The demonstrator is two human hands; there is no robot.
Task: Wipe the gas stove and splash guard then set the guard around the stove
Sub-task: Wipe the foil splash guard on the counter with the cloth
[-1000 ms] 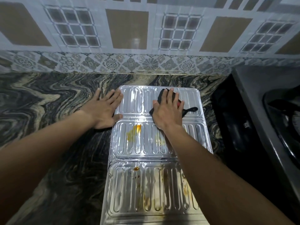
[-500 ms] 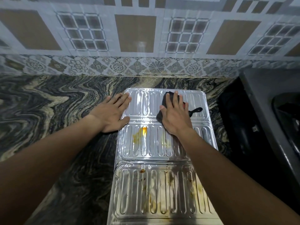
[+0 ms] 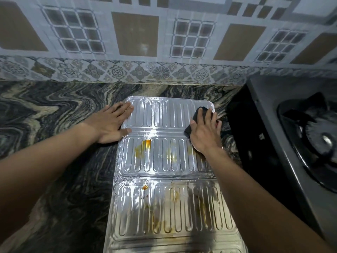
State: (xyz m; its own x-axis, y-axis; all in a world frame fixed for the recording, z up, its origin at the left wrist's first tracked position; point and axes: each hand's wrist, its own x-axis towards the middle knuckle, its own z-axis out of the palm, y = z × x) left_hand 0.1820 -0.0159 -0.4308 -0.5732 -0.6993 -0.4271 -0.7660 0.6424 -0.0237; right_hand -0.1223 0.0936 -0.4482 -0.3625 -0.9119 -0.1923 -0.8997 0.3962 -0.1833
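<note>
Rightward slides the right hand (image 3: 204,133) with the cloth (image 3: 191,123) — now at the far right corner of the guard (image 3: 164,157), fingers straight, pressing the cloth flat. Left hand (image 3: 111,125) lies flat on its left edge, holding nothing. Guard lies unfolded on the counter (image 3: 54,110) — stained, left of the stove (image 3: 310,139).

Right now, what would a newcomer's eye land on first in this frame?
The shiny three-panel guard lying flat on the marbled counter stands out, with orange stains on its middle panel. The right hand presses a dark cloth on the far panel's right edge, while the left hand lies flat at its left edge. The stove sits at the right.
</note>
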